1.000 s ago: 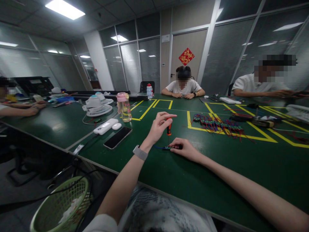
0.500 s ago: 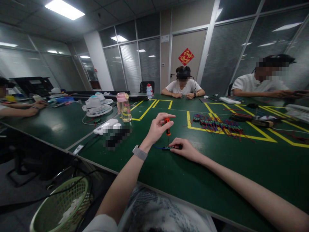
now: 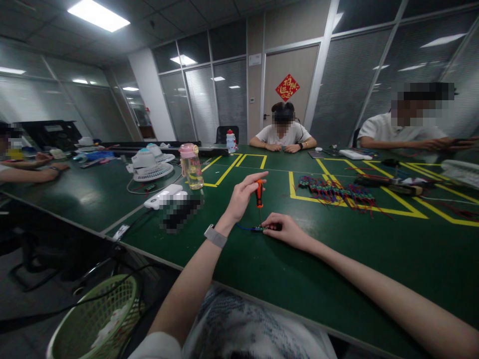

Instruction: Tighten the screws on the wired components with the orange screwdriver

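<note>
My left hand [image 3: 243,196] is closed around the handle of an orange and black screwdriver [image 3: 259,194], its index finger stretched over the top. The screwdriver stands upright, its thin shaft reaching down to a small green circuit board [image 3: 257,229] on the table. My right hand [image 3: 282,229] pinches that board at its right end, fingers low against the tabletop. A blue wire [image 3: 243,227] runs leftward from the board. Exactly where the screwdriver tip meets the board is too small to make out.
Right of my hands, a pile of wired circuit boards [image 3: 337,191] lies within yellow tape. A pink-lidded bottle [image 3: 192,167], white fans [image 3: 149,167] and a white power strip [image 3: 164,196] are to the left. A green basket [image 3: 95,316] stands below the table edge. Co-workers sit around.
My left fingers have shifted on the screwdriver handle, the thumb turning behind it. My right hand and the board stay in place. At far left, a co-worker's hands have moved apart.
</note>
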The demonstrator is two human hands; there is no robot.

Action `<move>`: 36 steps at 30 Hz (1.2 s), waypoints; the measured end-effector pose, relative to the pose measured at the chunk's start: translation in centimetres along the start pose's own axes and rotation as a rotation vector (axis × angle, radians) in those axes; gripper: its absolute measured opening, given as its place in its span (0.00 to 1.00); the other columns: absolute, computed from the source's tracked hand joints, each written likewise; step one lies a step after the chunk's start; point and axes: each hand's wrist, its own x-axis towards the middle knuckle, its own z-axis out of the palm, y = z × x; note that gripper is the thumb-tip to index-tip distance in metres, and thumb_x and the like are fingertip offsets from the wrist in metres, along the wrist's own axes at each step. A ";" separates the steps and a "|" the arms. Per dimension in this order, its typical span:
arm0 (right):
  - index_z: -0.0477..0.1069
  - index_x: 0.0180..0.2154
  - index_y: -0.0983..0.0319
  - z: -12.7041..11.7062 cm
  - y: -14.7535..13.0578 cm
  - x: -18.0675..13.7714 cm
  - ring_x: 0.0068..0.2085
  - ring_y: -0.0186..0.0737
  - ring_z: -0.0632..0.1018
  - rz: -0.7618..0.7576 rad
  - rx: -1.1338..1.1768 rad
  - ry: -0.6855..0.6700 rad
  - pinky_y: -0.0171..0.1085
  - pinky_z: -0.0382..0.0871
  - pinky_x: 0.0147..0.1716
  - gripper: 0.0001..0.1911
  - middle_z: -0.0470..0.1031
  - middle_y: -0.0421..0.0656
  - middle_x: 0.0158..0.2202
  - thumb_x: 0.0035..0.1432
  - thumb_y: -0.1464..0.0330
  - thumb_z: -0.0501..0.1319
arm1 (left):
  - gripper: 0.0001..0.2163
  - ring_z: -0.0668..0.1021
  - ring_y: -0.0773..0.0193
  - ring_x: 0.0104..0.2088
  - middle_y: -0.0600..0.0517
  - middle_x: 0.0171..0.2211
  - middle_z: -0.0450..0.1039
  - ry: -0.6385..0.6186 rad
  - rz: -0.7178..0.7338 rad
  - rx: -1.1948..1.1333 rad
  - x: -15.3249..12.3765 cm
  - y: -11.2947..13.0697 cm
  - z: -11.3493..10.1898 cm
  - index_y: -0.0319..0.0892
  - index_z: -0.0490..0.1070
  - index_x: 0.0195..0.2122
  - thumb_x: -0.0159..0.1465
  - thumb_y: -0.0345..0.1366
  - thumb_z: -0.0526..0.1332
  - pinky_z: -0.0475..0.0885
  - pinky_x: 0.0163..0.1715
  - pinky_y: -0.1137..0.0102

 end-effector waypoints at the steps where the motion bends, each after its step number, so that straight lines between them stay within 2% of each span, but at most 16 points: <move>1: 0.77 0.36 0.63 0.0 0.0 0.0 0.30 0.34 0.70 0.002 0.002 -0.001 0.34 0.66 0.30 0.10 0.72 0.43 0.32 0.52 0.67 0.63 | 0.16 0.74 0.57 0.49 0.46 0.54 0.67 -0.026 -0.031 -0.066 0.0 0.0 0.1 0.45 0.71 0.50 0.62 0.37 0.54 0.70 0.47 0.62; 3: 0.77 0.36 0.63 0.0 0.0 0.0 0.30 0.34 0.70 0.004 0.005 -0.001 0.34 0.66 0.31 0.10 0.72 0.43 0.32 0.52 0.67 0.63 | 0.17 0.75 0.56 0.47 0.45 0.53 0.69 -0.051 -0.076 -0.131 0.0 0.1 0.2 0.44 0.69 0.52 0.62 0.37 0.55 0.71 0.45 0.60; 5: 0.77 0.35 0.63 0.0 0.0 0.0 0.30 0.33 0.70 0.003 0.007 0.001 0.34 0.66 0.30 0.09 0.72 0.43 0.32 0.51 0.67 0.63 | 0.17 0.77 0.58 0.43 0.44 0.48 0.72 -0.029 -0.076 -0.091 -0.1 0.2 0.3 0.43 0.70 0.51 0.61 0.38 0.58 0.72 0.42 0.62; 9: 0.77 0.35 0.63 0.0 -0.1 0.0 0.30 0.33 0.70 -0.002 0.002 0.002 0.34 0.66 0.30 0.09 0.72 0.43 0.32 0.51 0.67 0.63 | 0.13 0.74 0.68 0.32 0.51 0.35 0.74 0.079 0.011 0.135 -0.2 0.3 0.2 0.41 0.75 0.40 0.53 0.37 0.67 0.71 0.34 0.72; 12: 0.78 0.35 0.63 -0.1 -0.1 0.0 0.30 0.33 0.70 -0.006 -0.003 -0.002 0.34 0.66 0.30 0.09 0.72 0.43 0.32 0.52 0.67 0.63 | 0.10 0.74 0.67 0.37 0.49 0.42 0.72 0.085 0.043 0.166 -0.2 0.1 0.0 0.42 0.76 0.40 0.56 0.37 0.63 0.70 0.36 0.72; 14: 0.78 0.36 0.63 0.0 -0.1 0.0 0.30 0.33 0.70 -0.004 -0.005 -0.004 0.34 0.66 0.30 0.09 0.72 0.43 0.32 0.52 0.67 0.63 | 0.12 0.74 0.61 0.45 0.48 0.51 0.68 0.037 0.020 0.046 -0.1 0.1 0.0 0.44 0.75 0.44 0.61 0.38 0.57 0.71 0.42 0.68; 16: 0.77 0.36 0.63 0.0 -0.1 0.0 0.30 0.34 0.70 -0.003 -0.006 -0.002 0.34 0.66 0.30 0.10 0.72 0.43 0.32 0.52 0.67 0.63 | 0.14 0.73 0.57 0.48 0.46 0.54 0.66 -0.017 -0.025 -0.102 0.0 0.1 0.2 0.44 0.73 0.47 0.63 0.38 0.54 0.71 0.44 0.63; 19: 0.77 0.36 0.63 0.0 -0.1 0.0 0.30 0.34 0.71 -0.005 -0.006 0.001 0.34 0.66 0.30 0.09 0.72 0.43 0.31 0.52 0.66 0.63 | 0.16 0.76 0.57 0.43 0.43 0.50 0.70 -0.047 -0.083 -0.165 -0.1 0.2 0.4 0.42 0.70 0.50 0.62 0.39 0.56 0.72 0.43 0.60; 23: 0.78 0.36 0.62 0.0 -0.1 0.0 0.30 0.34 0.71 -0.011 -0.013 -0.003 0.35 0.66 0.31 0.09 0.72 0.43 0.31 0.52 0.67 0.63 | 0.14 0.75 0.65 0.34 0.49 0.37 0.74 0.043 -0.013 0.061 -0.2 0.3 0.3 0.42 0.74 0.43 0.56 0.39 0.64 0.71 0.37 0.69; 25: 0.78 0.36 0.62 -0.1 -0.2 0.0 0.30 0.34 0.71 -0.010 -0.017 -0.005 0.34 0.66 0.31 0.09 0.72 0.43 0.31 0.52 0.67 0.63 | 0.12 0.74 0.67 0.35 0.50 0.38 0.71 0.081 0.044 0.203 -0.2 0.4 0.2 0.43 0.76 0.38 0.54 0.39 0.66 0.70 0.36 0.72; 27: 0.78 0.36 0.63 -0.1 -0.2 0.0 0.30 0.34 0.71 -0.009 -0.016 -0.006 0.34 0.66 0.30 0.09 0.72 0.43 0.31 0.52 0.67 0.63 | 0.11 0.72 0.64 0.43 0.49 0.44 0.69 0.078 0.061 0.282 -0.2 0.5 0.1 0.45 0.76 0.40 0.56 0.40 0.64 0.70 0.40 0.72; 29: 0.78 0.35 0.63 -0.1 -0.3 0.0 0.30 0.34 0.71 -0.007 -0.017 -0.005 0.34 0.65 0.30 0.09 0.72 0.43 0.32 0.52 0.67 0.62 | 0.13 0.69 0.60 0.51 0.49 0.53 0.65 0.041 0.048 0.251 -0.1 0.4 0.0 0.47 0.74 0.45 0.62 0.40 0.57 0.68 0.46 0.69; 31: 0.78 0.36 0.63 -0.1 -0.4 0.0 0.30 0.34 0.71 -0.006 -0.017 -0.003 0.34 0.65 0.30 0.09 0.72 0.43 0.32 0.52 0.67 0.62 | 0.15 0.68 0.57 0.55 0.49 0.58 0.61 -0.015 0.021 0.114 0.0 0.2 0.1 0.47 0.72 0.49 0.65 0.39 0.52 0.67 0.51 0.65; 33: 0.78 0.36 0.63 -0.1 -0.3 0.0 0.30 0.34 0.71 -0.007 -0.013 -0.001 0.34 0.65 0.31 0.09 0.72 0.43 0.32 0.52 0.67 0.62 | 0.16 0.71 0.56 0.53 0.47 0.58 0.62 -0.063 -0.024 -0.029 0.0 0.0 0.2 0.46 0.70 0.51 0.65 0.38 0.52 0.68 0.50 0.61; 36: 0.78 0.36 0.63 -0.1 -0.2 0.0 0.30 0.34 0.71 -0.007 -0.008 -0.003 0.35 0.66 0.31 0.09 0.72 0.43 0.32 0.52 0.67 0.63 | 0.16 0.76 0.59 0.43 0.45 0.48 0.72 -0.053 -0.064 -0.048 -0.1 0.1 0.3 0.43 0.69 0.51 0.63 0.40 0.56 0.72 0.43 0.62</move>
